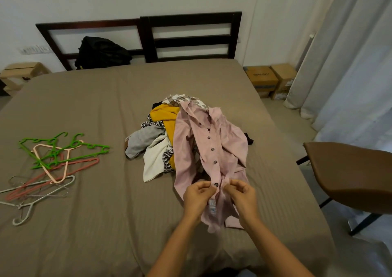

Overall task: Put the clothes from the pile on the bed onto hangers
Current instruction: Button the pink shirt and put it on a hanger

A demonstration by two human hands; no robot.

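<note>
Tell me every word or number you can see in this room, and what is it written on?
On the cardboard box with the blue band: one dark printed word, too blurred to read.
On the plain cardboard box beside it: a pale sticker, too small to read.
On the white tag of the pink shirt: print too small to read.
Nothing else shows writing.

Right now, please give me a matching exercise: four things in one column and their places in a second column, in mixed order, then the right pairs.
Things
1. pink shirt
2. hangers
3. black bag
4. boxes

Places
A. on the floor by the curtain
B. against the headboard
C. pinched by the left hand and right hand
D. on the left part of the bed

Pairs: 1-C, 2-D, 3-B, 4-A
</note>
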